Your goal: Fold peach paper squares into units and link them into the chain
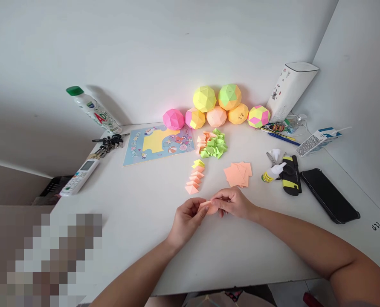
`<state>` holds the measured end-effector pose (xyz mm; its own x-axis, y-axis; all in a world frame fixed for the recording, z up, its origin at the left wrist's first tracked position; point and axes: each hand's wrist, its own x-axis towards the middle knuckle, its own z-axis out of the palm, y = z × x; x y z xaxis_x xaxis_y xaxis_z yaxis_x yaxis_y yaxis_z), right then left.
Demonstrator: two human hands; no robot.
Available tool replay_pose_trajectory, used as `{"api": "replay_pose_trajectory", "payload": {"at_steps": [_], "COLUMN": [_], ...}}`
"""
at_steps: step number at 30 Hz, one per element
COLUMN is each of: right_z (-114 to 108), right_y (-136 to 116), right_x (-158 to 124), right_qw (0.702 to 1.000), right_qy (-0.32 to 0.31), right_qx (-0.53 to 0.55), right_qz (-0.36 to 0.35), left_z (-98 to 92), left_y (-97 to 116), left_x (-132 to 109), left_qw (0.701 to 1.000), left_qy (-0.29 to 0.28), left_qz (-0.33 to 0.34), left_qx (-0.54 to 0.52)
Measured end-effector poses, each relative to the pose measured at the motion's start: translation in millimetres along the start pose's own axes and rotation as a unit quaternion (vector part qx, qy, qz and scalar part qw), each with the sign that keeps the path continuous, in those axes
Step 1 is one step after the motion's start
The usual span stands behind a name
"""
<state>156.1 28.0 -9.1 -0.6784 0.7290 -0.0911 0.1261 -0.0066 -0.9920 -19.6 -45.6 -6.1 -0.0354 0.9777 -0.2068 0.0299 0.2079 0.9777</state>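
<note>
Between my two hands is a small peach paper piece point(210, 208), partly hidden by the fingers. My left hand point(190, 215) pinches its left side, thumb on the near face. My right hand point(234, 202) grips its right side with thumb and fingers. Just beyond the left hand lies a row of folded paper units point(194, 181), mostly peach with yellow at the far end. A loose stack of square peach paper sheets point(237, 174) rests beyond the right hand. Farther back sits a heap of green and peach folded units point(213, 145).
Colourful paper balls point(204, 99) are stacked along the wall. To the right lie a glue bottle point(273, 172), a black-and-yellow cutter point(290, 175), a phone point(330, 195) and a carton point(317, 142). On the left are a white bottle point(95, 111), keys point(107, 146) and a remote point(80, 177).
</note>
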Motion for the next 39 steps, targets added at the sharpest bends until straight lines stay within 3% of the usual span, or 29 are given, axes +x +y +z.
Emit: {"api": "replay_pose_trajectory", "payload": {"at_steps": [17, 32, 39], "right_z": [-0.7, -1.7, -3.6], "right_y": [-2.4, -0.3, -0.9], "right_x": [-0.1, 1.0, 2.8], "right_qw": [1.000, 0.999, 0.998], "right_qy": [-0.001, -0.011, -0.014], "right_qx": [-0.002, 0.037, 0.060], "right_qz": [0.007, 0.011, 0.011], "left_z": [-0.1, -3.3, -5.9], "left_y": [4.3, 7.3, 6.7], "left_x": [0.1, -1.5, -2.0], "left_qw": [0.999, 0.999, 1.000], "left_qy": [0.017, -0.006, 0.011], "left_qz": [0.016, 0.028, 0.003], "left_qx": [0.025, 0.018, 0.015]}}
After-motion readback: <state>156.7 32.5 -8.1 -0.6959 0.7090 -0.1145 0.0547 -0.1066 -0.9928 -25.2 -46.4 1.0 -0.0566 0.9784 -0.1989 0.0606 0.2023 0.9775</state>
